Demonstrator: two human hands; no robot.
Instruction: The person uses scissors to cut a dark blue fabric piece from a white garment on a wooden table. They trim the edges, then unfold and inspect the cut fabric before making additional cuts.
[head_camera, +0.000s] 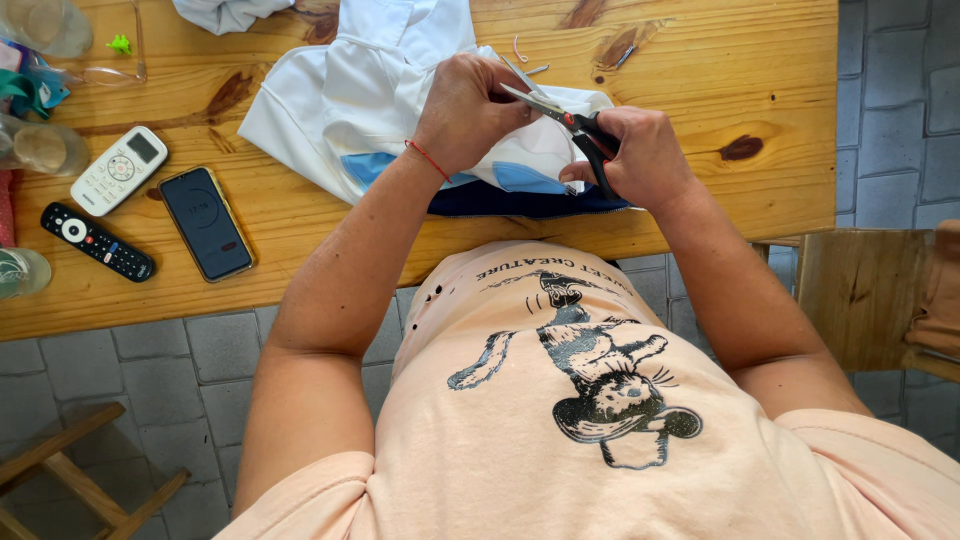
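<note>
Mid-snip: the right hand (640, 155) grips black-handled steel scissors (560, 110), blades narrowly parted, while the left hand (465, 110) pinches the white fabric garment (360, 100) (blue trim) at the wooden table's (700, 60) twelve o'clock; closing cleanly needs taut cloth

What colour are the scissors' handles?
Black with a red accent near the pivot, seen in the head view: scissors.

The table (700, 60) was wood, smooth, with dark knots. The shirt (390, 70) was soft white cloth with blue bits. The scissors (560, 112) had shiny metal blades and black plastic handles. The phone (206, 223) looked glossy. The remotes (98, 242) were matt plastic.
</note>
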